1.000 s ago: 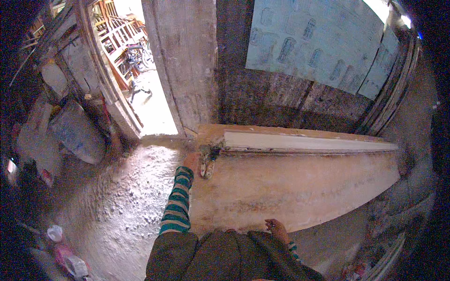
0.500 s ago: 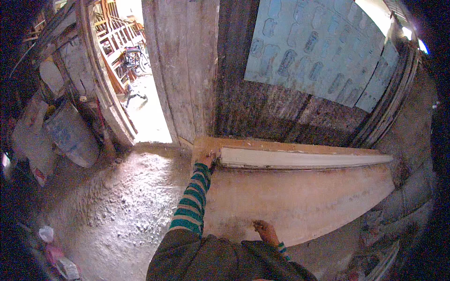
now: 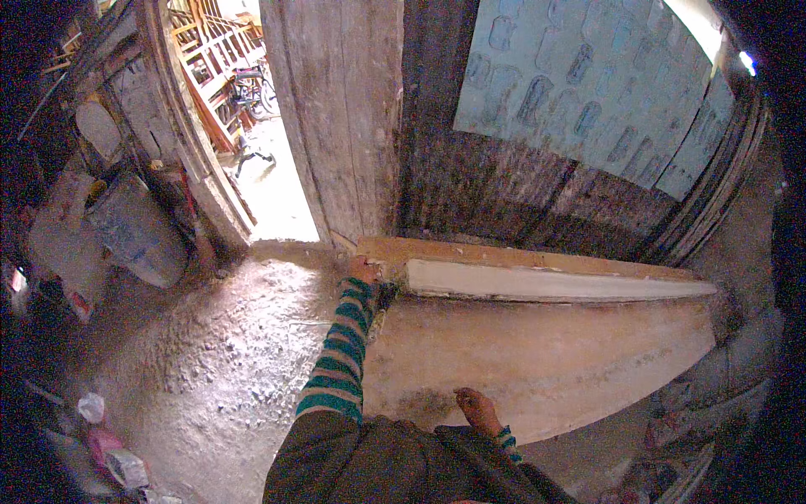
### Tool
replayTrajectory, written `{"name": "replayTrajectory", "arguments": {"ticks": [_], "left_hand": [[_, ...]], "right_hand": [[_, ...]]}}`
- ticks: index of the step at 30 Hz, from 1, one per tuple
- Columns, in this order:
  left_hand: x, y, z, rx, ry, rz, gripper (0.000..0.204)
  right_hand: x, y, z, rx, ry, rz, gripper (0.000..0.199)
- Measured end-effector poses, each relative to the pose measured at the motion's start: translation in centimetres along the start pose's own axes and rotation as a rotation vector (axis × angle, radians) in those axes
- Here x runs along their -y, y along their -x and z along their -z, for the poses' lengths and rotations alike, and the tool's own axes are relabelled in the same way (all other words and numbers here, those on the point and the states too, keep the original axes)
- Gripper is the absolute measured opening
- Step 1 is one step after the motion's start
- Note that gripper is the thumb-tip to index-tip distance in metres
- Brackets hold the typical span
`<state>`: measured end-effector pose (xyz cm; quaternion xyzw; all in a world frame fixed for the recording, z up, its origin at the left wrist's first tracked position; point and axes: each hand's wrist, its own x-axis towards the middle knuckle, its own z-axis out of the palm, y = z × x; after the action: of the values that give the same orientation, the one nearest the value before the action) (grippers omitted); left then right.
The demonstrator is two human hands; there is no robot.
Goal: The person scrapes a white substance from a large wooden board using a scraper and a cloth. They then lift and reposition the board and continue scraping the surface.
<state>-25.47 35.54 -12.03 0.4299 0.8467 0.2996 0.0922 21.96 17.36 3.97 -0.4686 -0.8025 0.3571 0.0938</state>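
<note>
My left arm, in a green-and-tan striped sleeve, stretches forward. My left hand (image 3: 365, 270) is at the near-left end of a long white strip (image 3: 537, 280). Its fingers look bent; what they hold, if anything, is too small to make out. A dark patch lies just below that hand, by the strip's end. The strip runs along the back of a pale brown slab (image 3: 554, 353), against a raised tan ledge (image 3: 504, 252). My right hand (image 3: 477, 410) hovers above the slab's near side, close to my body, with fingers curled in and no object showing.
A weathered wooden door panel (image 3: 344, 118) and dark boards with a light-blue patterned sheet (image 3: 588, 92) rise behind the slab. Left of them is a bright doorway with a bicycle (image 3: 256, 92) beyond. A grey barrel (image 3: 141, 231) stands left; crumpled bags (image 3: 105, 441) lie lower left on the rough floor.
The view has shifted slightly, so the scene sits a little farther right. My left hand has moved a little left, away from the strip's end. My right hand stays curled near my body.
</note>
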Motion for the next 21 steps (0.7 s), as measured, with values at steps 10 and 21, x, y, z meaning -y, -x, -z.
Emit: {"name": "replayTrajectory", "arguments": {"ticks": [10,21], "left_hand": [[3.1,14.1,20.2,0.451,-0.157,0.209,0.058],[-3.5,15.5,12.0,0.645,0.933,-0.073,0.057]], "right_hand": [[-1.7,2.4,-0.2,0.013,-0.025,0.076,0.028],[-0.1,2.8,-0.3,0.104,0.083,0.046,0.029]]}}
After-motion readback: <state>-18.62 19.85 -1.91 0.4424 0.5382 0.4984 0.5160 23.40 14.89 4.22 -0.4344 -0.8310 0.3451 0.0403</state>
